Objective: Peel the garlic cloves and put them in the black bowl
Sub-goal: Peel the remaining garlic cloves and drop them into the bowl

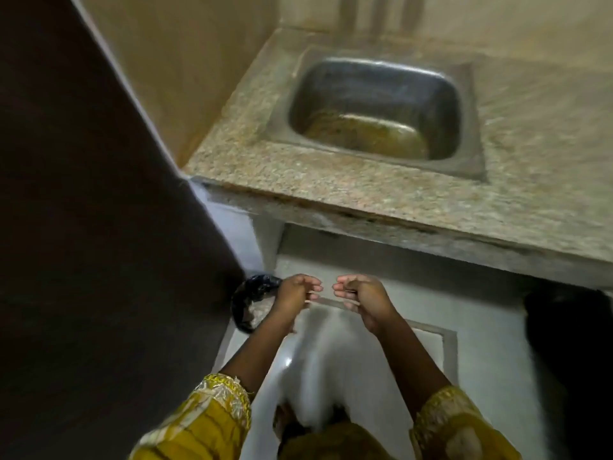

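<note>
Head view: left hand and right hand hang near each other, fingers loosely curled, nothing visible in them. A black plastic bag is just left of them. Garlic and black bowl are not visible; I think the next move is finding them.

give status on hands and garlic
Left hand, right hand: loosely curled, apart, nothing seen held. No garlic or black bowl in view. Sink ahead, black bag on the floor to the left; nothing blocking.
</note>
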